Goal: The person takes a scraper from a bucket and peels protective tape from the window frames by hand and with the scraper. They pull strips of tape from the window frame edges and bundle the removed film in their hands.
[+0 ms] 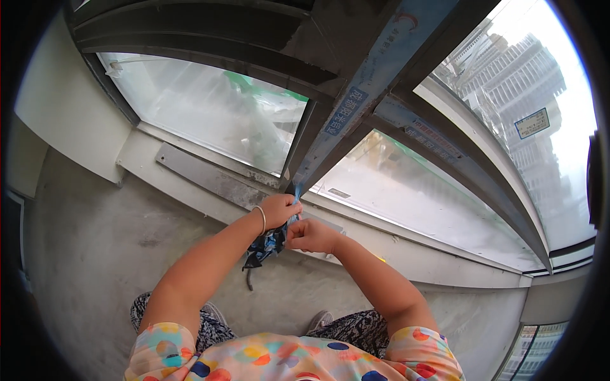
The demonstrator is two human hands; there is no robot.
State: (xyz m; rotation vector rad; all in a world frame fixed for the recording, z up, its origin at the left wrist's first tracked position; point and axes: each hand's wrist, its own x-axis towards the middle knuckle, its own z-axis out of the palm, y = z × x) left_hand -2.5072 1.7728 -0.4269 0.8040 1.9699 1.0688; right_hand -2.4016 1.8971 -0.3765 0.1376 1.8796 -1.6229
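A strip of printed blue protective film [367, 71] covers the dark window mullion [310, 128] in front of me. Towards the sill the strip narrows and gathers into my left hand [280, 211], which pinches it at the foot of the mullion. My right hand [312, 235] is curled into a fist just below and to the right, gripping the film close to the left one. From between both hands hangs a crumpled bunch of blue and black film [267, 245]. What lies inside the right fist is hidden.
A long grey metal strip [209, 176] rests on the window ledge [429, 255]. More printed film [433, 138] covers the crossbar at right. Glass panes [205, 107] flank the mullion. Below is a concrete floor [119, 238], with a short dark piece [249, 280] beneath the bunched film.
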